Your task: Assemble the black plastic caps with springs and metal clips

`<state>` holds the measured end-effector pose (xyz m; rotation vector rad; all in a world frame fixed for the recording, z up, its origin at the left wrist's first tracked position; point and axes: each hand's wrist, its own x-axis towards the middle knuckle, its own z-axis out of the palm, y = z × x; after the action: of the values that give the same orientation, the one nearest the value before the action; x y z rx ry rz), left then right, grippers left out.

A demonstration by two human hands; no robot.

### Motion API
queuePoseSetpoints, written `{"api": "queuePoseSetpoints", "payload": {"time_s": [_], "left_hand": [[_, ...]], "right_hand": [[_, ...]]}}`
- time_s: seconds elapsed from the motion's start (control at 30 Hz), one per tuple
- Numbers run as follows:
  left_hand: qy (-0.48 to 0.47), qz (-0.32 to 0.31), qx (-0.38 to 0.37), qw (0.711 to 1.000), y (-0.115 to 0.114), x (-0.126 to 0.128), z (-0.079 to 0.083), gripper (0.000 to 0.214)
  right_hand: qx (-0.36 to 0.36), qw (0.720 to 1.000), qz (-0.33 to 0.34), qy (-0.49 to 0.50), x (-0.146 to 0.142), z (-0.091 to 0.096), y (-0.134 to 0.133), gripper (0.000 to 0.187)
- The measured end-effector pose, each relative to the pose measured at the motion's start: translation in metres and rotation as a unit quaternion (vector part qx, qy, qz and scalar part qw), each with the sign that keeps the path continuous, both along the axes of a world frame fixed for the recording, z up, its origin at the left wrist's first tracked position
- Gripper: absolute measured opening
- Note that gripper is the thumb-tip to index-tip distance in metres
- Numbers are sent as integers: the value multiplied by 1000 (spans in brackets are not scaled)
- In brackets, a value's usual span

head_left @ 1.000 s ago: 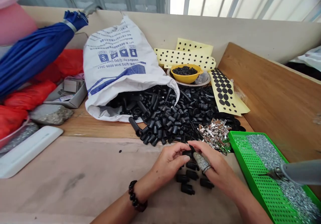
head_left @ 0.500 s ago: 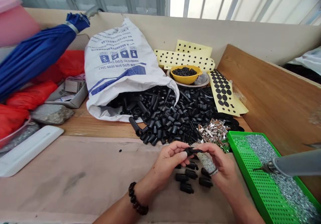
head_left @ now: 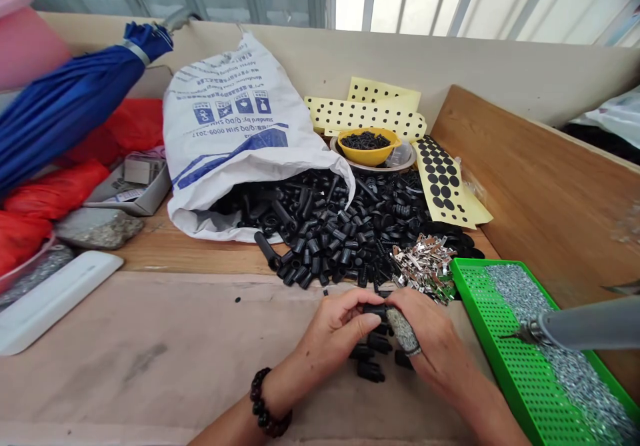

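My left hand (head_left: 340, 326) is closed, pinching a short black plastic cylinder (head_left: 374, 311) between thumb and fingers. My right hand (head_left: 425, 323) is closed against the cylinder's right end, and its fingers hide that end. A speckled grey cover (head_left: 403, 331) with a dark band at its edge sits on the right thumb. Under the hands, several similar black plastic cylinders (head_left: 370, 371) lie on the brownish work mat (head_left: 165, 353). Just beyond is a pile of loose black plastic parts (head_left: 330, 239), with small metal clips (head_left: 425, 266) at its right.
A white sack (head_left: 235, 119) spills the black parts. Right of the hands stands a green tray (head_left: 530, 373) of small screws, with a grey power screwdriver (head_left: 585, 326) reaching over it. A yellow bowl (head_left: 369, 156) and dotted sticker sheets (head_left: 440, 186) are behind. A white case (head_left: 60, 303) lies left.
The hands have come closer together. A dark threaded shaft that stuck out toward my right hand is now out of sight behind its fingers. The camera view has shifted slightly.
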<state>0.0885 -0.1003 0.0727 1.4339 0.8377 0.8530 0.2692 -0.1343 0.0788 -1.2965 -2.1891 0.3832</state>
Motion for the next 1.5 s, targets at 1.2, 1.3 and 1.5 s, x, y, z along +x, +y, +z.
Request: {"api": "queuePoseSetpoints", "payload": {"time_s": [1.2, 1.3, 1.5], "left_hand": [[109, -31, 187, 976, -1, -10, 3, 18], [86, -30, 75, 993, 0, -9, 2, 18], [19, -54, -91, 994, 0, -8, 2, 20]], "right_hand": [[-25, 994, 33, 103, -14, 4, -6, 19], [9, 998, 45, 44, -11, -2, -3, 19], [63, 996, 64, -22, -8, -12, -3, 20]]}}
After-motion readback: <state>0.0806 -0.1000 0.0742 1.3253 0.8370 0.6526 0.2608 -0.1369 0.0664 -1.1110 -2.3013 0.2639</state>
